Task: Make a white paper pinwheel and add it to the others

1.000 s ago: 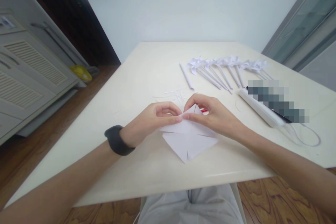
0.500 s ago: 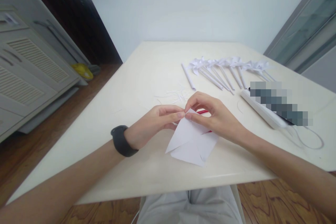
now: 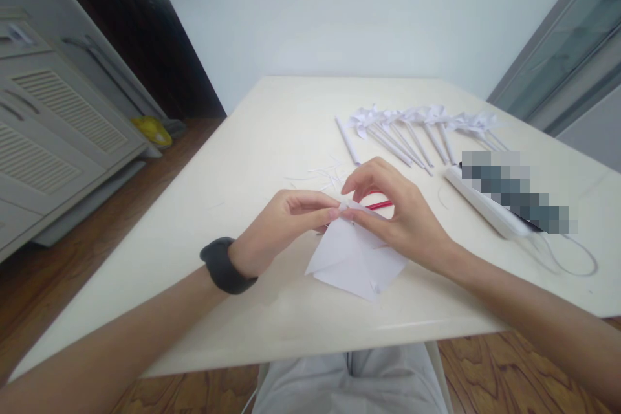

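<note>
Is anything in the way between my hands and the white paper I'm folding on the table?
Nothing visible. The left hand and right hand both already pinch the folded white paper sheet at its top corner; the thin red stick lies behind it, apart from the grip.

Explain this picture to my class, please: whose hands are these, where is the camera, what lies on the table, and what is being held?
There is no machine here. The camera sits on a person's head and looks forward and down, so the two bare arms reaching in from below are that person's own. The left hand, with a dark band at its wrist, and the right hand both pinch a corner of a folded white paper that rests on the cream table. Just behind the fingers lies a thin red stick, partly hidden. Farther back lies a row of white paper pinwheels on rolled paper sticks, one loose rolled stick, and some thin paper scraps. To the right lies a long white object, partly blurred out.
</note>
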The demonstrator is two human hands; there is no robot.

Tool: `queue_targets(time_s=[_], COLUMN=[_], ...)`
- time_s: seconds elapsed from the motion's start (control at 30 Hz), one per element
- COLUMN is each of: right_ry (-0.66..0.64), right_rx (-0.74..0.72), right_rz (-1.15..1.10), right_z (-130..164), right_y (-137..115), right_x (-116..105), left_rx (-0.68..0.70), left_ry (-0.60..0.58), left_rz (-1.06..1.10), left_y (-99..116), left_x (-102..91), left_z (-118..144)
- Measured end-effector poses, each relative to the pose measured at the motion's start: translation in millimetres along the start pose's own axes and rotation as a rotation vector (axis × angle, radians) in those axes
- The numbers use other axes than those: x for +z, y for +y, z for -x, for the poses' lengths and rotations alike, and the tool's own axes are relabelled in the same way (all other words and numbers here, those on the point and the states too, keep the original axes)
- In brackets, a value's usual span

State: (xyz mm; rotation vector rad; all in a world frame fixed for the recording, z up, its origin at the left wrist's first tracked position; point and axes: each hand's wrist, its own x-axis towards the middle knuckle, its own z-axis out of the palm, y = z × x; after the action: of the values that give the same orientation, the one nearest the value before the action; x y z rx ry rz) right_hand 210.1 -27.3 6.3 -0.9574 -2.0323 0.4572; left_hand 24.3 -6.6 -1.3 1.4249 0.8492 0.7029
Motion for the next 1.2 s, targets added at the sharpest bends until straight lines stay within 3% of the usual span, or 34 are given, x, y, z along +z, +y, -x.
queue_targets(time_s=[0.13,0.7,1.2], right_ry=[0.011,-0.042,0.0], right_rx=[-0.005,-0.16,-0.039], right_rz=[0.045,0.244,0.182], right_z=[0.2,2.4,1.3], right_y=[1.8,3.7,7.8], right_x=[-0.5,1.5,0.9], left_rx=[0.046,0.136,0.163], left_ry=[0.081,0.137,0.13], left_rz=[-0.109,-0.282,-0.344], left_y=[0.2,-1.2,-1.1], left_x=[1.1,1.7,2.1], left_z=[2.6,2.8,1.9])
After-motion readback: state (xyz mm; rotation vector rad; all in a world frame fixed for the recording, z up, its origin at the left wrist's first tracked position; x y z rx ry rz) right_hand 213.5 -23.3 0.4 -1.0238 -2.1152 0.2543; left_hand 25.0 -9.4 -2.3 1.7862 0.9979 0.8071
